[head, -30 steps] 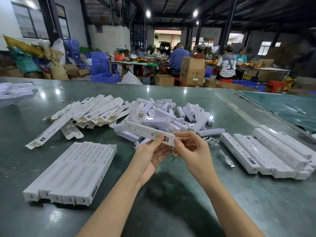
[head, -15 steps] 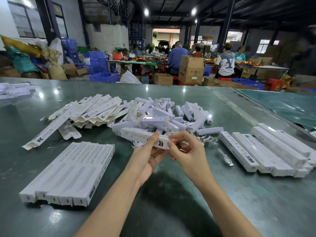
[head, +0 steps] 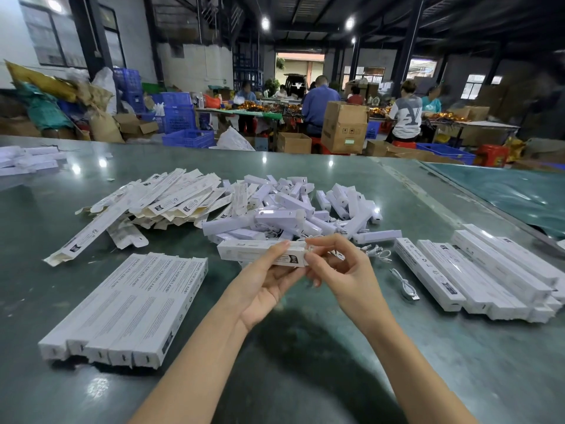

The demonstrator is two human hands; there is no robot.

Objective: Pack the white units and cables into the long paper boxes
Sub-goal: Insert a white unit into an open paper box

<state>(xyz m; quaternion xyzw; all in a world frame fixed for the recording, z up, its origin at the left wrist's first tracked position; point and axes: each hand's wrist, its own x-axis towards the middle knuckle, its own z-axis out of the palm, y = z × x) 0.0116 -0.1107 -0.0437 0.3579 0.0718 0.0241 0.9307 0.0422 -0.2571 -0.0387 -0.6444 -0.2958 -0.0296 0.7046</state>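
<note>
Gripping a long white printed paper box (head: 260,250) above the near middle of the green glossy table (head: 305,362), the left hand (head: 269,280) has thumb on top and fingers curled under; the box lies roughly level, its left end free. The right hand (head: 339,267) pinches at the box's right end, fingers bent; a bit of thin white cable (head: 310,246) shows there, but whether it is going inside I cannot tell. The end flap is hidden by the fingers.

Just behind: heap of loose white oblong units (head: 293,206), cables tangled under it, hard to separate. Left of the heap, a pile of flat unfolded paper box sleeves (head: 165,197).

Near left: row of closed white boxes (head: 128,304) side by side. Right: stack of packed white boxes (head: 489,270), its far end running toward the frame edge. A coiled white USB cable (head: 405,284) lies alone between right hand and stack.

Open table in front of and beneath the forearms. More white boxes (head: 27,160) far left, cut off and blurred.
</note>
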